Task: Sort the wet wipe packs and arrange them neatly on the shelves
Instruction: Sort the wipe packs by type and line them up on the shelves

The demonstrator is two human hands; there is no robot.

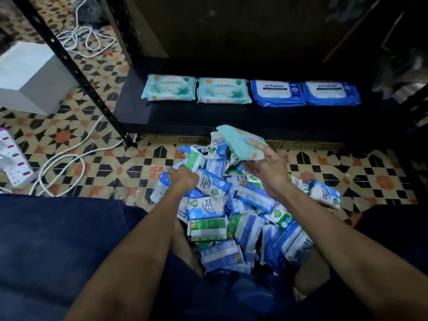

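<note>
While gripping — right hand (266, 167), teal pack (240, 144)

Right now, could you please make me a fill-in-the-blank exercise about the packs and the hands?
1. The black metal shelf carries ___ flat packs in one row.
2. The right hand lifts a pale ___ plastic pack.
3. The left hand reaches into the ___ of small blue-and-white packs.

Missing words: four; green; pile

"antabax" in white on two blue wipe packs (278, 92) (332, 92) on shelf (208, 114). "Antibacterial" partly legible on blue-white packs in floor pile (209, 181). Teal packs' print unreadable.
</note>
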